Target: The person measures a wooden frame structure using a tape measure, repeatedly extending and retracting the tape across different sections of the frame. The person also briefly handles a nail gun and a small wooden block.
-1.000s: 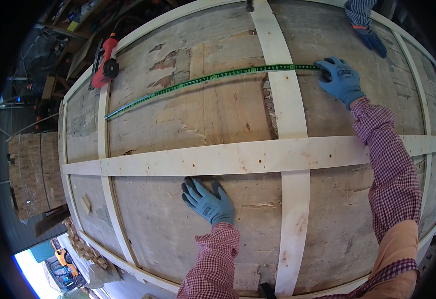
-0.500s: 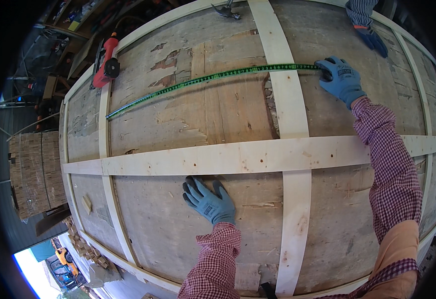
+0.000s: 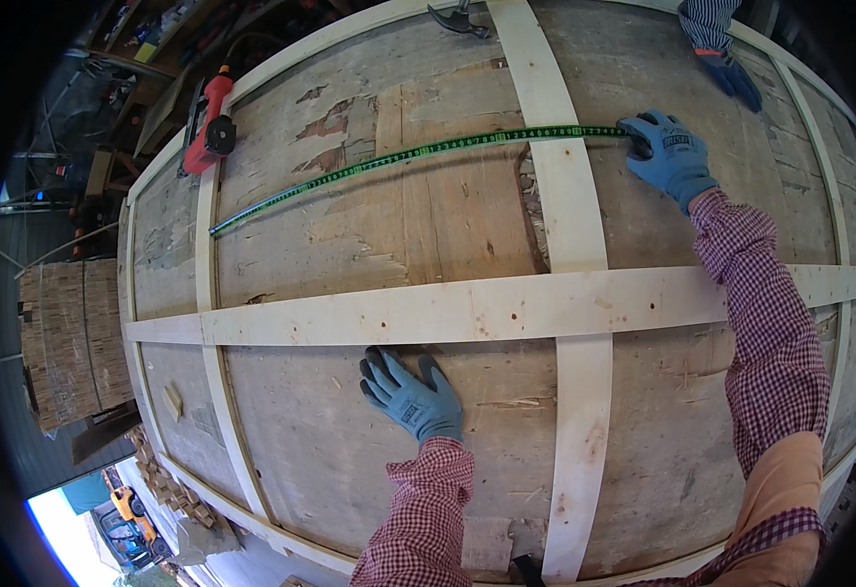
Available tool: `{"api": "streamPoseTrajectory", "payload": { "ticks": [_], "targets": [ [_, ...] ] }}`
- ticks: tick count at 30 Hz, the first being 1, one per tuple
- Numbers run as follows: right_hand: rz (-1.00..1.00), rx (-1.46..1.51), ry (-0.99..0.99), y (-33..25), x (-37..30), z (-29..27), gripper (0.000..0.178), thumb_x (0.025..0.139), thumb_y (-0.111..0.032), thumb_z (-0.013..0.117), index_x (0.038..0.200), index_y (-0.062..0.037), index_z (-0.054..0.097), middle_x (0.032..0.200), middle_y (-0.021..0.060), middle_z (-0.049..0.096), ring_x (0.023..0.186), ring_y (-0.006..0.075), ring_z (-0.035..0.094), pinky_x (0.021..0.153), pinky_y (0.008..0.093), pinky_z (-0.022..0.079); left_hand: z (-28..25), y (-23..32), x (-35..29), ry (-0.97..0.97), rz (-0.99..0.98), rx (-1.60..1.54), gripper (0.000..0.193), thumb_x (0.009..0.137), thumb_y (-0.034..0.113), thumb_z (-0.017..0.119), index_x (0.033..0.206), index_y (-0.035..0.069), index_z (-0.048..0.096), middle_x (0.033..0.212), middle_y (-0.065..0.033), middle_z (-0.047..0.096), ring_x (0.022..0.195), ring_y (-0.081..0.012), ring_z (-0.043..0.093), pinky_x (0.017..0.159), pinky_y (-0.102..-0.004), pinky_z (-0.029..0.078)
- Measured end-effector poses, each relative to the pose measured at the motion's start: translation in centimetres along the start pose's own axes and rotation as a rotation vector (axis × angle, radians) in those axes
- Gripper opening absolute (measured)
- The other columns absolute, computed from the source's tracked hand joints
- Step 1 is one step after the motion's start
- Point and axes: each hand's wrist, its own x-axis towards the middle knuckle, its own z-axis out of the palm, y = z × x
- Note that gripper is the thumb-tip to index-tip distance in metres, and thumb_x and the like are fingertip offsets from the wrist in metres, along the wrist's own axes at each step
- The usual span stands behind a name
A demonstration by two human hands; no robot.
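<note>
Gripping 1 end of the green tape measure (image 3: pixel 398 157), your right hand (image 3: pixel 670 155) holds it across the pale middle slat (image 3: pixel 563 205), reaching the left slat (image 3: pixel 205 269); your left hand (image 3: pixel 413 399) rests spread on the plywood (image 3: pixel 300 421).

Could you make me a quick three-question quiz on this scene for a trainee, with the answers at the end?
1. Fill in: the person's ___ hand holds the green tape measure.
2. True or false: the person's left hand is gripping the tape.
3. Toward which edge of the wooden panel is the claw hammer? A, near; B, far.

Key: 1, right hand; 2, false; 3, B.
</note>
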Motion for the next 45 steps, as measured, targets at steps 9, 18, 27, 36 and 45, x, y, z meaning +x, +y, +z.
{"api": "streamPoseTrajectory", "payload": {
  "ticks": [9, 18, 27, 36, 45],
  "targets": [
    [0.009, -0.009, 0.005, 0.1, 0.1, 0.2, 0.048, 0.075, -0.038, 0.065, 0.121, -0.0299, 0.055, 0.122, 0.0008, 0.05, 0.114, 0.0231, 0.05, 0.091, 0.045, 0.046, -0.1, 0.3, 0.1, 0.024, 0.014, -0.014, 0.06, 0.092, 0.03, 0.05, 0.14, 0.001, 0.027, 0.146, -0.0181, 0.027, 0.136, -0.0342, 0.022, 0.112, -0.0494, 0.012],
    [-0.04, 0.054, 0.048, -0.3, -0.1, -0.1, 0.048, 0.074, -0.036, 0.066, 0.119, -0.0266, 0.056, 0.117, 0.0011, 0.053, 0.111, 0.0228, 0.051, 0.089, 0.0435, 0.045, -0.2, -0.1, 0.1, 0.054, 0.026, -0.037, 0.06, 0.09, 0.03, 0.051, 0.138, 0.0, 0.031, 0.143, -0.0198, 0.03, 0.134, -0.0357, 0.024, 0.111, -0.0505, 0.014],
    [0.009, 0.24, -0.15, 0.3, -2.9, -5.7, 0.04, 0.072, -0.03, 0.066, 0.111, -0.02, 0.062, 0.103, 0.0014, 0.06, 0.096, 0.0222, 0.059, 0.086, 0.0349, 0.047, -0.4, 0.5, 0.3, 0.062, 0.035, -0.051, 0.061, 0.091, 0.033, 0.05, 0.138, 0.0, 0.031, 0.144, -0.0194, 0.03, 0.134, -0.0368, 0.024, 0.111, -0.0497, 0.014],
    [0.594, 1.089, -0.908, 5.7, -36.6, -13.5, 0.026, 0.08, -0.012, 0.065, 0.104, -0.0032, 0.061, 0.08, 0.0043, 0.063, 0.066, 0.0132, 0.061, 0.059, 0.0263, 0.051, 0.1, 0.0, -0.7, 0.078, 0.039, -0.028, 0.066, 0.089, 0.039, 0.051, 0.138, -0.001, 0.031, 0.145, -0.0181, 0.03, 0.134, -0.0356, 0.025, 0.111, -0.0486, 0.015],
    [1.268, 1.926, -0.879, -8.0, -67.1, -13.3, 0.017, 0.088, -0.023, 0.057, 0.088, -0.0062, 0.061, 0.078, 0.0065, 0.062, 0.072, 0.0173, 0.06, 0.06, 0.0307, 0.047, 0.4, -2.1, -0.2, 0.102, 0.108, -0.126, 0.064, 0.087, 0.038, 0.053, 0.135, 0.0, 0.034, 0.141, -0.0197, 0.035, 0.131, -0.0367, 0.029, 0.11, -0.0473, 0.019]
  ]
}}
